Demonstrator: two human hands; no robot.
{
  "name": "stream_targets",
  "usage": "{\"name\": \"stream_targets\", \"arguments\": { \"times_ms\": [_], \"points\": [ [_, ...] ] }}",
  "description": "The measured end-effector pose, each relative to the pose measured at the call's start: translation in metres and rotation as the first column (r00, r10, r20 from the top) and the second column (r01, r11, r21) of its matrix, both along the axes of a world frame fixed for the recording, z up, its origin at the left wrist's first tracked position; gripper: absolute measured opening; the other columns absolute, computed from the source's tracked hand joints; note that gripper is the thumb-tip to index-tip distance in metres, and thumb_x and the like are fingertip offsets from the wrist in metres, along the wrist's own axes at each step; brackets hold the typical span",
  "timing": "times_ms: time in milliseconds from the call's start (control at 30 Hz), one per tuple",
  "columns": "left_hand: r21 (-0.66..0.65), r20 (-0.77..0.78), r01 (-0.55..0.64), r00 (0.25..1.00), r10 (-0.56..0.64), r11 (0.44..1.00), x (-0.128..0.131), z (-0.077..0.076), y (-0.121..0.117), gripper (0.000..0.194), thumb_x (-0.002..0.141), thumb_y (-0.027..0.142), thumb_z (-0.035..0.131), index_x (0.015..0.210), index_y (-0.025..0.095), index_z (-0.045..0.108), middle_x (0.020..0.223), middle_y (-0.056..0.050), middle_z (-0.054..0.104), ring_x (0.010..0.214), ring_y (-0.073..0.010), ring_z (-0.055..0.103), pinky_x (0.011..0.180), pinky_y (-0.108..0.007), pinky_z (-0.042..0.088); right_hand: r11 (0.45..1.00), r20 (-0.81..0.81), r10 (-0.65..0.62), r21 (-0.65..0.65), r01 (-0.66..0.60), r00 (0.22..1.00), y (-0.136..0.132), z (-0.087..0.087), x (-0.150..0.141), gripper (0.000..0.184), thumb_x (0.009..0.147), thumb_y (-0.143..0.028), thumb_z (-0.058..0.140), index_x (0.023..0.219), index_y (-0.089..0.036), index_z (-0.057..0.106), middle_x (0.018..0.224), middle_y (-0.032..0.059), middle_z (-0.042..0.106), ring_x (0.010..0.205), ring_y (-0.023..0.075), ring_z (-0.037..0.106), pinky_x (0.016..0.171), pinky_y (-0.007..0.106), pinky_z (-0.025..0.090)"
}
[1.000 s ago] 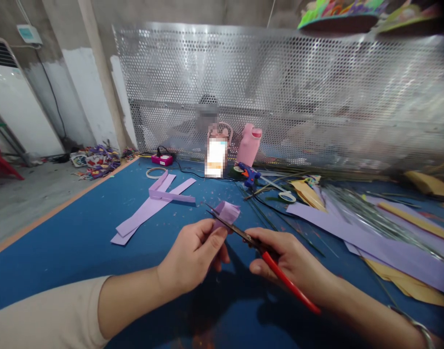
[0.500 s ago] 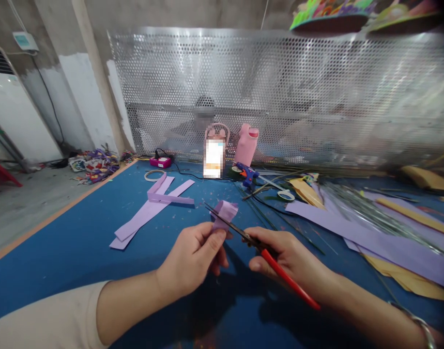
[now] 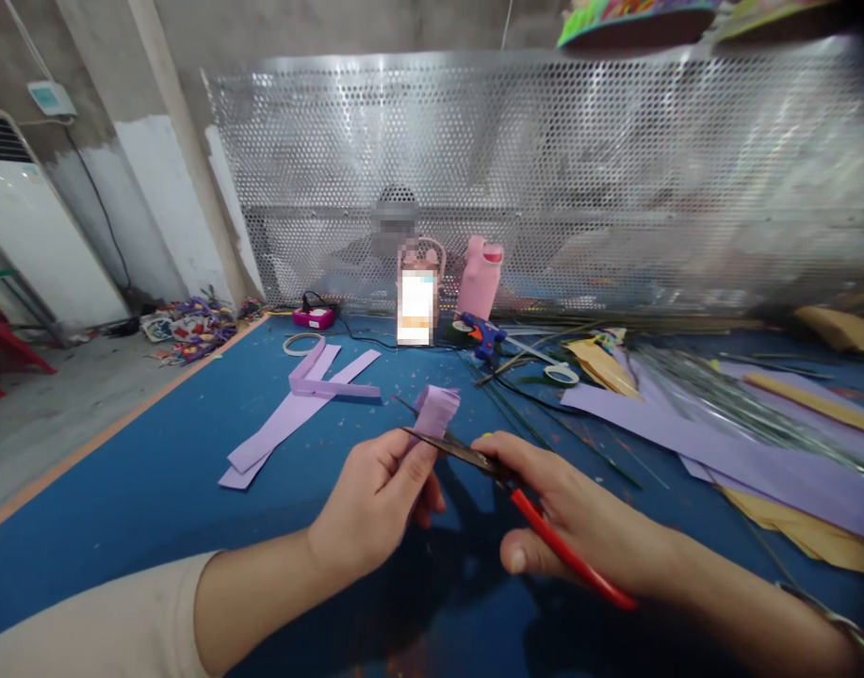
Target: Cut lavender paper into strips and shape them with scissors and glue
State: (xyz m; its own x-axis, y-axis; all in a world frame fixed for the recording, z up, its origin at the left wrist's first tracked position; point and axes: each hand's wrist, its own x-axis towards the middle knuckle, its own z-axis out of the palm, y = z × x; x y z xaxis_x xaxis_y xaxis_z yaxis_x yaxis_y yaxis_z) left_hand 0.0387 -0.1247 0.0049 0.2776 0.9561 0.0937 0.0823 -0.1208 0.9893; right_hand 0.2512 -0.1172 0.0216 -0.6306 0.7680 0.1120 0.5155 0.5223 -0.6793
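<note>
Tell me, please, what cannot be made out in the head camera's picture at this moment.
All in the head view:
- Lower end of the purple paper piece: hidden by the left hand.
- Second handle of the scissors: hidden by the right hand.
- Content of the bright screen: lost to glare and pixelation.
- Tops of the hanging decorations: cut off by the upper edge.

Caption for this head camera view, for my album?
Left hand pinching folded purple paper, right hand holding red-handled scissors over a blue table.
</note>
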Motion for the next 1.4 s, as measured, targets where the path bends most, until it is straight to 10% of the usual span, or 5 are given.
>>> {"name": "stream_targets", "arguments": {
  "times_ms": [1400],
  "points": [
    [-0.05, 0.046, 0.092, 0.995, -0.089, 0.995, 0.0016, -0.0035, -0.0008, 0.036, 0.088, 0.051, 0.046, 0.081, 0.016, 0.053, 0.056, 0.002, 0.058, 0.043, -0.007, 0.05, 0.04, -0.016, 0.035, 0.998, -0.009, -0.04, -0.038, 0.04, 0.999, 0.0005, -0.003, -0.0032, 0.063, 0.078, -0.077, 0.042, 0.086, -0.016, 0.057, 0.072, -0.0006, 0.051, 0.061, 0.0128, 0.038, 0.054, 0.025, 0.035]
  ]
}}
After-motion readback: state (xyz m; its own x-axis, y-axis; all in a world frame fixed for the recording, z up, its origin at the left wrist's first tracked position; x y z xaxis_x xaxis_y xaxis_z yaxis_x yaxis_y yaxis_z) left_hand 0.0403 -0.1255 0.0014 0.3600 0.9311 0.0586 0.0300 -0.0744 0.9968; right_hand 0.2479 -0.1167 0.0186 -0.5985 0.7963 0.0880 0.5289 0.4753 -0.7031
